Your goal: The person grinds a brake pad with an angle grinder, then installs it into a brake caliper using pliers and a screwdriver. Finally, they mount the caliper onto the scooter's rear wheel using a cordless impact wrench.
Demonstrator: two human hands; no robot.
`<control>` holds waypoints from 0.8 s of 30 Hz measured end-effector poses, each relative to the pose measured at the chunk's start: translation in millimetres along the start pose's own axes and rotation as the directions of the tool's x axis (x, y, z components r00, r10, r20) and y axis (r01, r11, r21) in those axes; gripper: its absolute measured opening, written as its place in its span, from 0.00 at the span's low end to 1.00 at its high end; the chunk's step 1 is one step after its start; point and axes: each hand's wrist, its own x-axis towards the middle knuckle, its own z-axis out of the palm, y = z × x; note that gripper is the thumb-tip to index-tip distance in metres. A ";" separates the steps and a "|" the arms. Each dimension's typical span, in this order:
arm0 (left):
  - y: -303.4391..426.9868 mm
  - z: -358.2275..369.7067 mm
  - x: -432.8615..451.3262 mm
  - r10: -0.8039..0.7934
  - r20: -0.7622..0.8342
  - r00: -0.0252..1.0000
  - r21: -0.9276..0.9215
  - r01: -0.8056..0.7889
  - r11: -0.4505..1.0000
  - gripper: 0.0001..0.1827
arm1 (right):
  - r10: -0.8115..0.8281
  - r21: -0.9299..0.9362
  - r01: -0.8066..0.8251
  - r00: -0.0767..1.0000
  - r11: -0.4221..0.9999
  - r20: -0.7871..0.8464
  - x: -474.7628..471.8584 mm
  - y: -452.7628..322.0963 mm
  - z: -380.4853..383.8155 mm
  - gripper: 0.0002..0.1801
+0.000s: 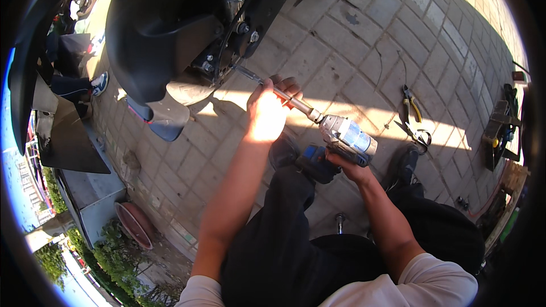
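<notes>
My right hand (347, 166) grips the handle of a blue and grey cordless impact driver (349, 136). A long metal extension (298, 104) runs from its chuck up and left. My left hand (268, 111) is around this extension, with the fingers partly curled and the palm in bright sun. The extension's far tip reaches the underside of a black two-wheeler's plastic body (149, 51), near several bolts (207, 66) and a black cable. Above the tip stands a shock absorber (233, 4) with a black coil spring. Whether the tip sits on a fastener I cannot tell.
Yellow-handled pliers (413, 108) and scissors (420, 136) lie on the brick paving. A dark tool box (495, 136) stands at the far right. A person's sneaker (100, 84) shows at the left. A round planter (134, 226) is at the lower left, beside a pale metal box (96, 204).
</notes>
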 end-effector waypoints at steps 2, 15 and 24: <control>1.5 -1.5 1.2 0.016 -0.009 1.000 0.016 -0.016 1.000 0.17 | 0.047 0.065 -0.049 0.998 0.997 0.034 4.0 -12.0 3.5 0.18; 6.2 -3.2 3.1 0.026 -0.010 1.000 0.020 -0.026 0.999 0.18 | 0.071 0.202 -0.083 0.995 0.976 0.065 9.6 -13.7 12.1 0.21; 7.3 -5.0 0.0 0.039 0.021 0.999 0.050 -0.040 0.998 0.22 | 0.070 0.154 -0.082 0.994 0.985 0.085 11.9 -8.0 12.3 0.21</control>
